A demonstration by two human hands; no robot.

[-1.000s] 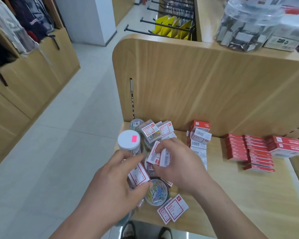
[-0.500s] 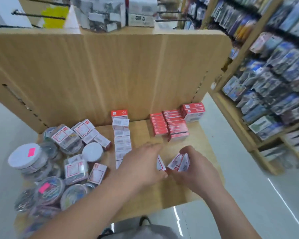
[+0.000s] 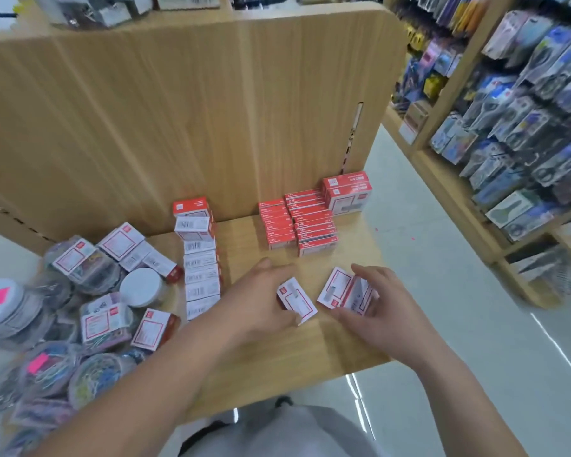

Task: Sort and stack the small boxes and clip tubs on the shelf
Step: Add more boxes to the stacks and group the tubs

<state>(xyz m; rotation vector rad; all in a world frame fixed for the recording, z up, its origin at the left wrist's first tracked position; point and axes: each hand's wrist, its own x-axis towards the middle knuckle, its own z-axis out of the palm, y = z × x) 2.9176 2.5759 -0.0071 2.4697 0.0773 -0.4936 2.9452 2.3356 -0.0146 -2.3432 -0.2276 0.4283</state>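
Observation:
My left hand (image 3: 254,300) grips a small white-and-red box (image 3: 297,301) low over the wooden shelf (image 3: 277,367). My right hand (image 3: 381,306) holds two or three more small boxes (image 3: 346,293) beside it, slightly tilted. A row of white barcode boxes (image 3: 200,268) runs back to the panel. Flat red boxes (image 3: 299,222) are stacked at the back, with bigger red boxes (image 3: 346,192) to their right. A loose heap of clear clip tubs (image 3: 89,334) and small boxes fills the shelf's left side, including a white-lidded tub (image 3: 142,286).
A tall wooden back panel (image 3: 192,120) closes the far side. The shelf's front edge is near my body. To the right, across a pale floor aisle (image 3: 442,324), stands a wooden rack of hanging stationery packs (image 3: 521,120). More tubs sit on top of the panel.
My view has swung right from the clip-tub heap. Both hands carried small boxes from that heap to the open middle of the shelf and now hold them side by side there.

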